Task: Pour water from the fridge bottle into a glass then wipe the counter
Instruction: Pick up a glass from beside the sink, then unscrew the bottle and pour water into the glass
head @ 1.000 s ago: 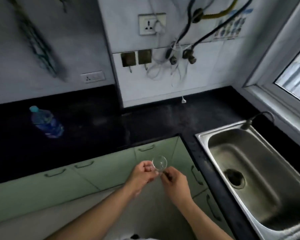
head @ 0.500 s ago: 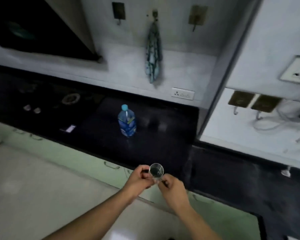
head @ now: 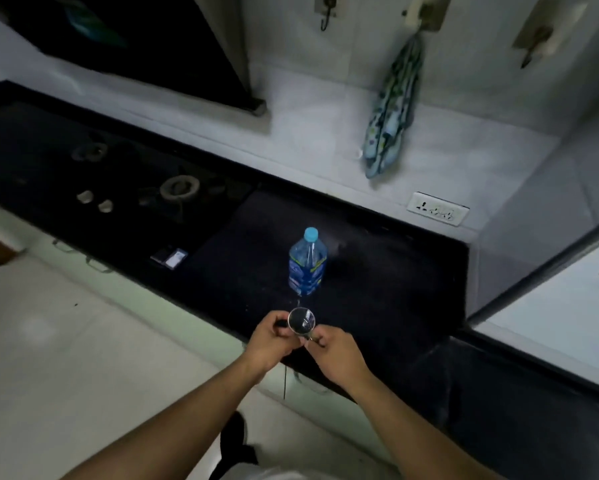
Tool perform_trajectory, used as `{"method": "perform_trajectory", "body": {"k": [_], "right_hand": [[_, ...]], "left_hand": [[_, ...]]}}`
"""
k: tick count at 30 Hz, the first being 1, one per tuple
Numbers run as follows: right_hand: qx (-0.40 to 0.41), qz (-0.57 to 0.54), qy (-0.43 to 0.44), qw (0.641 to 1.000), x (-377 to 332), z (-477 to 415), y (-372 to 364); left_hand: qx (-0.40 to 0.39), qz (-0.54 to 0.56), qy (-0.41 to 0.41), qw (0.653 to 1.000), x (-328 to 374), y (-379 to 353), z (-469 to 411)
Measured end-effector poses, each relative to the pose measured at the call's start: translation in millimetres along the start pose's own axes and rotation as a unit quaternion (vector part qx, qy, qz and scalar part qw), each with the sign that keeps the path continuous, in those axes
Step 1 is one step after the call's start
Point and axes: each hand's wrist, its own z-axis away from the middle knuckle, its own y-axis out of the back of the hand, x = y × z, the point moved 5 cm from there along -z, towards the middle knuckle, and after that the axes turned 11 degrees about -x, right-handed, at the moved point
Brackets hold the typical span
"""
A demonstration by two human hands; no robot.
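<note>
Both hands, the left hand (head: pixel 268 341) and the right hand (head: pixel 336 355), pinch the small glass (head: pixel 301 323) over the bench (head: pixel 395 289) edge, and the bottle (head: pixel 306 263) stands upright just past it, straight ahead, about as near to either hand.

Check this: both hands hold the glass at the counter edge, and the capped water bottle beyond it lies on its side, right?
No. The head view shows the bottle standing upright on the counter, cap on. The left hand and right hand do hold the glass at the counter edge.
</note>
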Motion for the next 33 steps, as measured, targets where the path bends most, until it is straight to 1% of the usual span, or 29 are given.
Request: {"method": "perform_trajectory", "body": {"k": [4,8,12,15,19,22,26,31,33], "right_hand": [[0.012,-0.013,-0.062,0.998,-12.4,-37.7,-19.9],[0.018,-0.047,-0.118,0.992,-18.0,-64.6,-37.6],[0.026,-0.058,-0.166,0.984,-14.3,-82.4,-48.1],[0.027,-0.048,-0.187,0.981,-9.0,-93.9,-52.2],[0.028,-0.026,-0.201,0.979,-5.6,-105.1,-52.5],[0.018,-0.033,-0.209,0.977,-3.6,-110.7,-55.5],[0.016,-0.071,-0.215,0.974,0.0,-116.2,-59.4],[0.026,-0.125,-0.257,0.958,1.9,-110.0,-54.5],[0.053,-0.162,-0.266,0.949,-2.7,-100.3,-40.5]], "left_hand": [[-0.045,-0.066,0.013,0.997,-0.7,39.0,-43.6],[-0.095,-0.148,0.022,0.984,-3.4,66.9,-81.4],[-0.118,-0.23,0.024,0.966,-5.7,73.9,-106.1],[-0.13,-0.271,0.019,0.954,-7.6,71.9,-120.3],[-0.135,-0.3,0.022,0.944,-9.1,71.8,-132.7],[-0.132,-0.319,0.018,0.938,-10.4,73.9,-136.9],[-0.133,-0.346,0.012,0.929,-7.5,74.6,-142.8],[-0.163,-0.383,0.045,0.908,-6.9,81.2,-148.9],[-0.16,-0.361,0.06,0.917,-0.1,88.2,-150.0]]}}
